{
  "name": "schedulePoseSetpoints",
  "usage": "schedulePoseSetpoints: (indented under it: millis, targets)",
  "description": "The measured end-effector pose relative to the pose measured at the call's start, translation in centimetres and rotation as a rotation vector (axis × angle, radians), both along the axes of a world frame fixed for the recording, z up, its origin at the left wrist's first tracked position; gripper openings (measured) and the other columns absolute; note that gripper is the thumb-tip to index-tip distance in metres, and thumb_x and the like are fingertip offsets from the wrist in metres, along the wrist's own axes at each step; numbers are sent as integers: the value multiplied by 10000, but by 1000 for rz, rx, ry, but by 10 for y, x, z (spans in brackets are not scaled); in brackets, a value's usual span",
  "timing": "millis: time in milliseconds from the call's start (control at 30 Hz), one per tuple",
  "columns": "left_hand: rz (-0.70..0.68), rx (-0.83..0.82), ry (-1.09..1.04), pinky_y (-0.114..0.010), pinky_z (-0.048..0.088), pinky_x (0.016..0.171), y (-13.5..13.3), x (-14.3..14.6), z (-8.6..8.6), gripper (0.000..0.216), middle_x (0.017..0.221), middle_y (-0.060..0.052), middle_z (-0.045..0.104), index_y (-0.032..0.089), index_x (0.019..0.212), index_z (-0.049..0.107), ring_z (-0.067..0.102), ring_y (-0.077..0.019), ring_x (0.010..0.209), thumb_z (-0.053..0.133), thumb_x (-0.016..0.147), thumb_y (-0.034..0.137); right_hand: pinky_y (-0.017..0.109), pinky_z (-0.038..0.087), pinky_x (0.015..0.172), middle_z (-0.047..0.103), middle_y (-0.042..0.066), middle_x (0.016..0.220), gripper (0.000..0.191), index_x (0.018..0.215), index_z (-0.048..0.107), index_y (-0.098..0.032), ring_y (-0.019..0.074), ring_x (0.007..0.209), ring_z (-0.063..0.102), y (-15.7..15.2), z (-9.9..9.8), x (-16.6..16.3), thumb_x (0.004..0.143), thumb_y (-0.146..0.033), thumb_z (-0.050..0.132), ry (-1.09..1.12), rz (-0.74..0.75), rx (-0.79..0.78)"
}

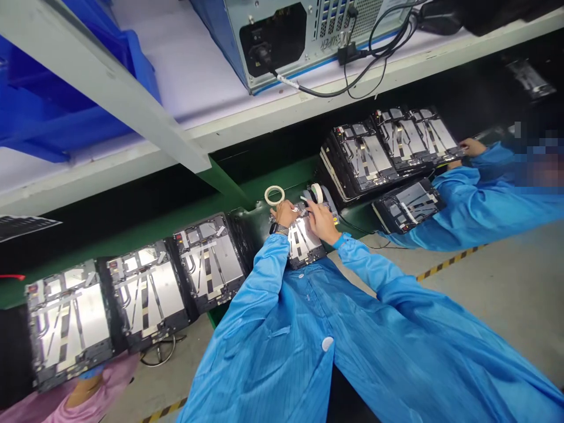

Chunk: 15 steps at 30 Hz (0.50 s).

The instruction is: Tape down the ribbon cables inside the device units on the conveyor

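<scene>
An opened tablet-like panel [304, 242] with silver shielding and dark strips lies in front of me on the green belt [247, 194]. My left hand [285, 213], with a watch at the wrist, rests curled on the panel's upper left corner. My right hand [321, 220] presses on its upper right part, fingers bent and pinched together. What the fingers hold is too small to make out. A roll of pale tape [274, 195] lies just beyond my left hand, and a second roll [316, 191] stands by my right hand.
Three similar panels [145, 294] lie in a row to the left. Stacked panels [361, 155] sit to the right, where a co-worker in a blue coat [480, 200] handles some. A pink sleeve [74, 399] shows at lower left. A shelf above carries a computer case [308, 35] and blue bins [66, 88].
</scene>
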<state>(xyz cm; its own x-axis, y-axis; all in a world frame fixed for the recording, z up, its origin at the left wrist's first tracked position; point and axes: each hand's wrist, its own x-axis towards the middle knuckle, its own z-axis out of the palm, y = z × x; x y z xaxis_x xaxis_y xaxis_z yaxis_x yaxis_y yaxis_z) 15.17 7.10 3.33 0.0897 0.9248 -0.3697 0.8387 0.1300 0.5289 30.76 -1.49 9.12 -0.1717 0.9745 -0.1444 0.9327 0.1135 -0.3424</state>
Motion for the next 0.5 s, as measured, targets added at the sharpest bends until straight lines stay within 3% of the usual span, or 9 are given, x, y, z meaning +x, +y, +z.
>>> schedulePoseSetpoints:
  millis: [200,367,500]
  targets:
    - [-5,2,0,-532,211,1192,-1,0,1,296,1189,-66,712,249,868,579,560,-306,1303,841,809,375,525,342,1213,509,190,1617,750,1709,196,-107,324,1534,375,-17,-28,-6,976,-120,355,-16,10,-36]
    - [-6,-5,14,-516,220,1195,-2,0,2,291,1205,-66,709,250,873,578,556,-298,1306,833,810,375,537,302,1231,471,209,1647,784,1710,156,-72,316,1571,312,-14,-37,-2,958,-95,375,-25,27,-20]
    - [-35,10,25,-519,249,1182,-2,1,4,292,1185,-70,710,247,868,581,572,-305,1284,834,816,383,535,258,1256,451,215,1658,749,1691,219,-52,311,1592,278,-18,-42,-5,955,-80,356,-44,41,7]
